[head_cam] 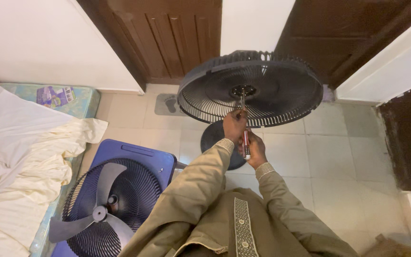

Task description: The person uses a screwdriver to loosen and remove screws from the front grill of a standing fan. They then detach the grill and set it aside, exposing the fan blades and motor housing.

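Note:
A black rear fan grille (pixel 281 90) on a stand fan is tilted face up in front of me, its round base (pixel 215 135) on the tiled floor. A screwdriver (pixel 245 138) with a red and white handle points up to the grille's centre hub (pixel 243 89). My right hand (pixel 255 150) grips the handle from below. My left hand (pixel 234 124) holds the metal shaft just above it, close to the grille's near rim.
A detached front grille (pixel 134 185) with a grey three-blade propeller (pixel 91 209) lies on a blue plastic stool (pixel 134 152) at lower left. A mattress with a cream sheet (pixel 20 162) lies along the left. Brown doors (pixel 167 33) stand behind the fan.

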